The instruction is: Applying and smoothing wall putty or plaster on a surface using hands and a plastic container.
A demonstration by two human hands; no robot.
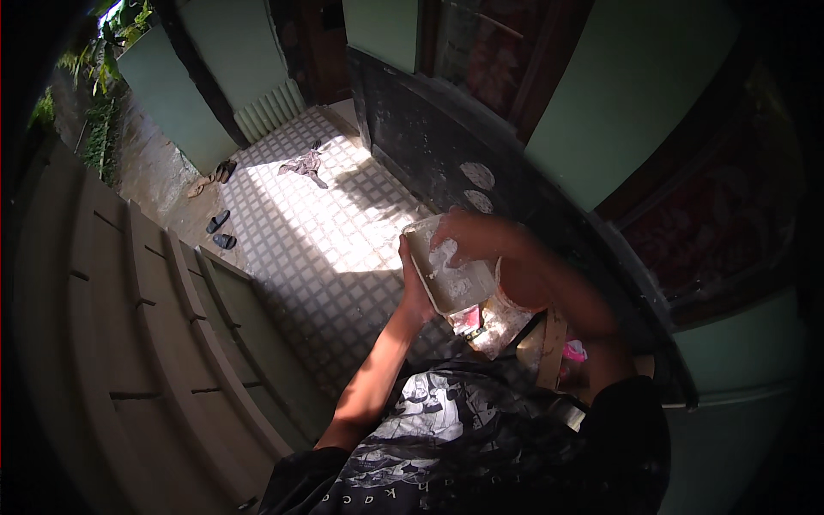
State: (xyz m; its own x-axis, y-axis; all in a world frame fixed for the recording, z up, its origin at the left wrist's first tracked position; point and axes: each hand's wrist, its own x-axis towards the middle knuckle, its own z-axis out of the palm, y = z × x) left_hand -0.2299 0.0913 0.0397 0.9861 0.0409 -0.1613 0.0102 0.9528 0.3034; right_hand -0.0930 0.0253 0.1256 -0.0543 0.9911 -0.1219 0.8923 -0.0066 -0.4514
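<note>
Tiled floor [287,275], centre left; dark panel [416,142], upper centre; pale container [425,262], centre, the left hand [416,300] gripping its left side, right hand [463,234] inside, grip indeterminable; reddish tub [518,287], right of centre, partly behind the right forearm [554,262]; crumpled cloth [304,166], upper left.

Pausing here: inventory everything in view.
Container: one, off-white, centre
Substance: some, white, inside container
Tub: one, reddish, beside container
Packet: one, pink-white, below container
Cardboard: one, brown, lower right
Pink item: one, pink, beside cardboard
Tiled floor: one, grey-white, centre
Cloth: one, greyish, on floor
Footwear: several, dark or brown, left
Walls: several, green, back and right
Board: one, black, along wall
Panels: several, beige, left
Plants: several, green, upper left
Left hand: one, gripping container
Right hand: one, inside container
</note>
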